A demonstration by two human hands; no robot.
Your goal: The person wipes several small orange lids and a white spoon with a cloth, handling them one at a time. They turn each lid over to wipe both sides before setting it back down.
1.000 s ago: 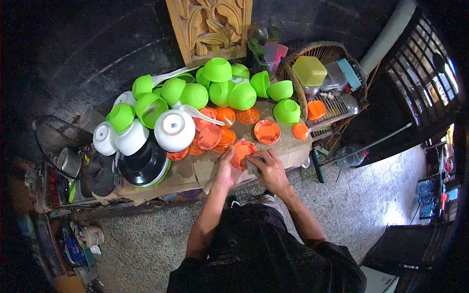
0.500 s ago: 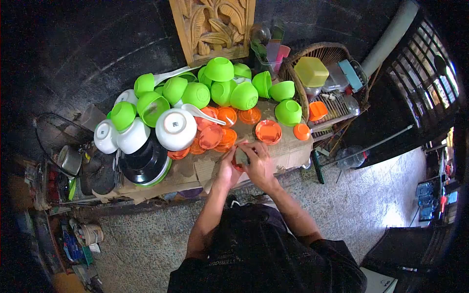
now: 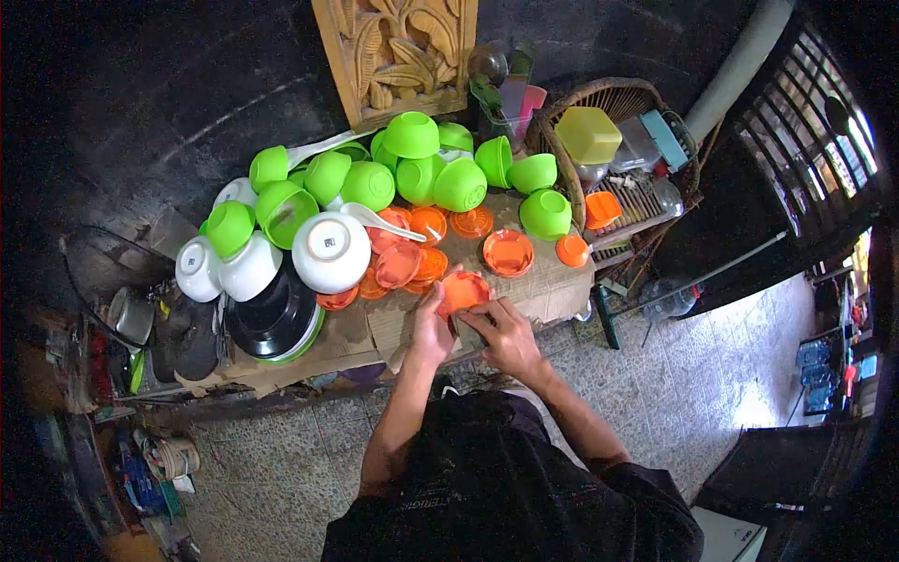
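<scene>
An orange-red dish (image 3: pixel 464 292) is held up near the cardboard's front edge. My left hand (image 3: pixel 433 323) grips its left side. My right hand (image 3: pixel 506 335) is closed at its lower right rim, pinching something greyish, too small to name, against it. Just beyond lies another orange dish (image 3: pixel 508 253). Several orange dishes (image 3: pixel 398 265) are heaped to the left, with a white spoon (image 3: pixel 379 223) across them. Green bowls (image 3: pixel 460 184) are piled behind, and a large white bowl (image 3: pixel 331 252) rests upside down to the left.
A wicker basket (image 3: pixel 567 164) with a yellow container (image 3: pixel 587 136) stands at the back right. A black bowl (image 3: pixel 272 318) is at the left on the cardboard (image 3: pixel 552 292). A carved wooden panel (image 3: pixel 398 61) leans against the wall. Tiled floor lies below.
The dish between my hands has tilted, so its orange face now shows. My right hand has shifted slightly right and down. The whole view has moved a little.
</scene>
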